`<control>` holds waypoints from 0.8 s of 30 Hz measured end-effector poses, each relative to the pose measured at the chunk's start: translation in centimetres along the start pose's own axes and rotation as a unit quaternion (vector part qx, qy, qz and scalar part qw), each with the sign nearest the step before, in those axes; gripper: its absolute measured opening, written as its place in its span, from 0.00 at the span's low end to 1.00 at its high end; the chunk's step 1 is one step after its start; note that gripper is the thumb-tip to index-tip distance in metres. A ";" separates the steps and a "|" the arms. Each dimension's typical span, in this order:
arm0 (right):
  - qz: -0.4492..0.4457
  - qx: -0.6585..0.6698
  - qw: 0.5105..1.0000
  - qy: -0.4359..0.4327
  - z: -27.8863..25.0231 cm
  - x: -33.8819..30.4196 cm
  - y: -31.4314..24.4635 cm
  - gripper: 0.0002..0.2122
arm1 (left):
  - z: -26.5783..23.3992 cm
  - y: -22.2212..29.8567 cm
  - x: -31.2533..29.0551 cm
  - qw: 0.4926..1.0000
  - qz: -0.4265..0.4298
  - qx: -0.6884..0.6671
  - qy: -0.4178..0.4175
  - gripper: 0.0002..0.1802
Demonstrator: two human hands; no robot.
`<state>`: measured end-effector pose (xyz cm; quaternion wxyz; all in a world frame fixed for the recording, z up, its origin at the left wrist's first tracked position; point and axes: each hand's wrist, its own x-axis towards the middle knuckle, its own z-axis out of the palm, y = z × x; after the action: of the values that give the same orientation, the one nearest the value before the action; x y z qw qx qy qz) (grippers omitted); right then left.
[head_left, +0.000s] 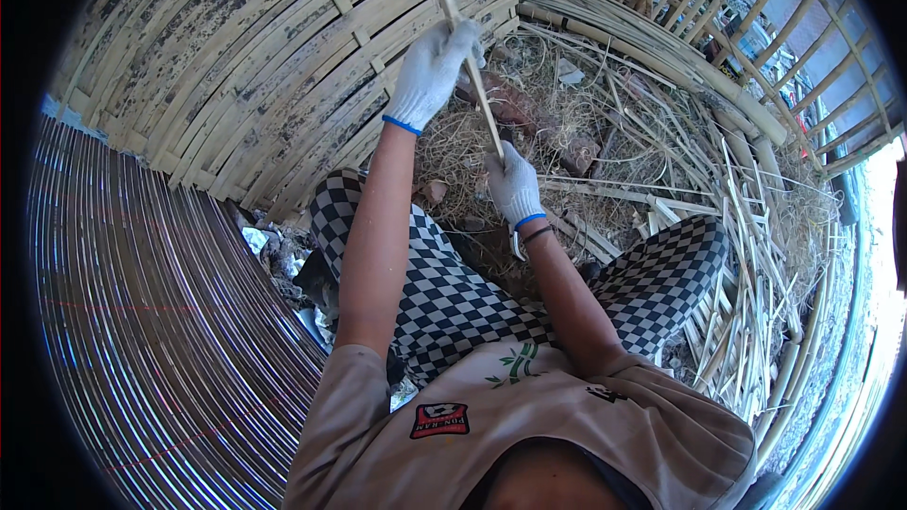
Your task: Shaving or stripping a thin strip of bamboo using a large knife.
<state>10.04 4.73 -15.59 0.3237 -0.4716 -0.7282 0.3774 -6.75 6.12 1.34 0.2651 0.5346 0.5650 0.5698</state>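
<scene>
A long, thin bamboo strip (pixel 484 106) slants in front of me, its upper end running out past the top of the view. My left hand (pixel 430 71), in a white knitted glove with a blue cuff, is closed round the strip partway up. Lower down, my right hand (pixel 514 187), gloved the same way, is closed at the strip's lower end. A small dark piece (pixel 506 134) shows just above the right fingers; its kind cannot be made out. Something thin and pale (pixel 517 246) sticks out below the right wrist, mostly hidden.
A woven bamboo panel (pixel 236 47) stands at the upper left, with a dark slatted mat (pixel 161 312) below it. Shavings (pixel 557 123) and brick-like lumps cover the ground ahead. Split bamboo strips (pixel 737 293) lie heaped at right, near a bamboo fence (pixel 803 47). My legs are folded in front.
</scene>
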 end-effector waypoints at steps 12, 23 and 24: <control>-0.050 -0.013 0.992 -0.114 -3.2 2.5 -1.3 0.16 | -1.2 14.3 3.6 0.977 0.079 -0.122 0.158 0.26; -0.133 -0.139 0.980 0.043 1.3 -2.8 6.2 0.28 | 1.2 9.7 3.9 0.921 0.094 -0.373 0.060 0.15; -0.023 -0.203 0.978 -0.033 1.6 -3.6 7.5 0.30 | -0.3 9.5 4.4 0.920 0.094 -0.375 0.059 0.15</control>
<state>13.32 2.99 -23.21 0.2058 -0.4978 -0.8107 0.2295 -5.41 7.86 11.60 0.3572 0.4126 0.2718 0.7926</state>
